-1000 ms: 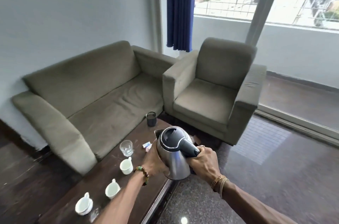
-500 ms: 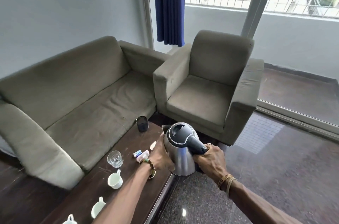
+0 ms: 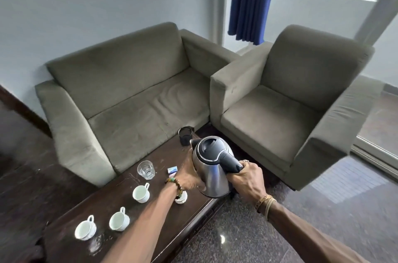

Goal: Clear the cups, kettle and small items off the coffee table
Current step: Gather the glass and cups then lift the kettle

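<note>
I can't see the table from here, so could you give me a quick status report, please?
Right hand shut on kettle handle, left hand bracing its body. Kettle lifted over coffee table edge. Cups, glass, small packets not yet cleared.

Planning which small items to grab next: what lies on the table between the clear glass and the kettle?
In the head view, small packets lie between the clear glass and the kettle, beside the left hand.

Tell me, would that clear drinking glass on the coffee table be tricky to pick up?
Probably a bit. The glass looks smooth-walled and has no handle, so it may slip in the hand. It appears thick-based and squat, so it likely resists tipping when nudged. Being glass, it could break if it fell onto the stone-like floor.
</note>
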`<state>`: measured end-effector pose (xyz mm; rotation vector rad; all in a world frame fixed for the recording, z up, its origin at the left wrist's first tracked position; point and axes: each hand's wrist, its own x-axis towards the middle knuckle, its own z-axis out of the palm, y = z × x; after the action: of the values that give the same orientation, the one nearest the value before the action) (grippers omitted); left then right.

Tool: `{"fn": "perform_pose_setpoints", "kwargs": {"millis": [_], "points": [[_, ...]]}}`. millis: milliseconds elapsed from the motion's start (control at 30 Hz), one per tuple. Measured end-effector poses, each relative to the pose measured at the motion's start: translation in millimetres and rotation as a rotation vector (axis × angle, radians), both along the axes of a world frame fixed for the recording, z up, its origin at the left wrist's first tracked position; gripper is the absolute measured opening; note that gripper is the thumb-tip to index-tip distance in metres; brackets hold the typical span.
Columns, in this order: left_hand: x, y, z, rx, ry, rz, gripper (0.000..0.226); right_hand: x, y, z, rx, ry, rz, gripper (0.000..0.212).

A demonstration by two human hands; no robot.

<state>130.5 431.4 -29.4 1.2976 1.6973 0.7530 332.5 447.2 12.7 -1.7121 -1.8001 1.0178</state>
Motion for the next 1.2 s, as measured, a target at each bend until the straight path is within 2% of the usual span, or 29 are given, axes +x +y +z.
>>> {"fn": "perform_pose_setpoints", "kwargs": {"millis": [167, 300, 533, 633, 800, 1067, 1200], "points": [[-17.2, 4.0, 1.4, 0.042, -0.032, 0.101, 0.129, -18.9, 24.3, -3.2, 0.055, -0.053, 0.101, 0.031], [-44.2, 1.4, -9.2, 0.067, -0.023, 0.135, 0.12, -46.1, 32.6, -15.3, 0.011, -0.063, 0.148, 0.029], [-112.2, -12.7, -36.4, -0.075, 0.045, 0.194, 0.116, -112.0, 33.7, -35.5, -0.088, -0.042, 0.193, 0.03], [-140.6, -19.0, -38.5, -0.125, -0.026, 0.259, 0.118, -144.9, 38.8, -42.3, -0.11, -0.04, 0.235, 0.03], [-181.0, -21.3, -36.0, -0.039, -0.055, 0.321, 0.13, -189.6, 46.3, -43.9, -0.052, -0.096, 0.318, 0.026], [-212.0, -21.8, -45.2, -0.031, -0.07, 0.423, 0.117, -229.6, 67.0, -59.6, 0.002, -0.136, 0.444, 0.026], [-210.6, -22.9, -63.1, -0.043, -0.124, 0.518, 0.114, -239.0, 81.7, -79.0, -0.065, -0.159, 0.527, 0.035]]}}
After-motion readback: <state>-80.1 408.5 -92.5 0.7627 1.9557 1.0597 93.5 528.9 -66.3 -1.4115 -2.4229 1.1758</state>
